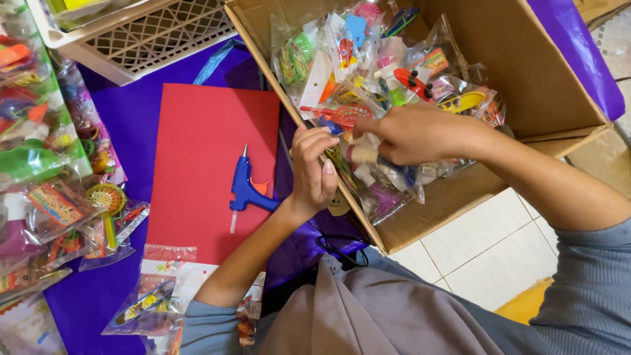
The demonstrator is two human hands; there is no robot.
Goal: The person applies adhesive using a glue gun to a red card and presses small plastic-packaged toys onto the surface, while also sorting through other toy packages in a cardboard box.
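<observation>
1. Clear crinkled plastic made up the toy packet [368,154] that both hands worked on; it sat at the near edge of the pile inside the cardboard box [526,72], just over the box's left wall.
2. Its long axis was hard to read, since fingers covered most of it; the glossy film bulged and creased around small coloured pieces inside.
3. The right hand [414,135] was closed on the packet from above, fingers curled and pinching the film, its arm reaching in from the lower right in a grey sleeve.
4. The left hand [314,172] was curled too, fingertips pressed against the packet's near side at the box wall, gripping its edge.
5. More packets of bright plastic toys [368,59] filled the box in a loose, shiny heap: red, yellow, green, pink and blue shapes.
6. A blue glue gun [246,187] with an orange trigger lay flat just left of the left hand, nozzle pointing away from the person, long axis nearly upright in the view.
7. It rested on a smooth, matte red sheet [204,158], a tall rectangle over purple cloth [131,118].
8. A white lattice plastic basket [158,33] stood beyond the sheet, at the upper left.
9. Further toy packets [59,197] lay spread along the left edge, and one flat packet [141,306] lay near the left elbow.
10. Pale floor tiles [486,256] showed at the lower right.
</observation>
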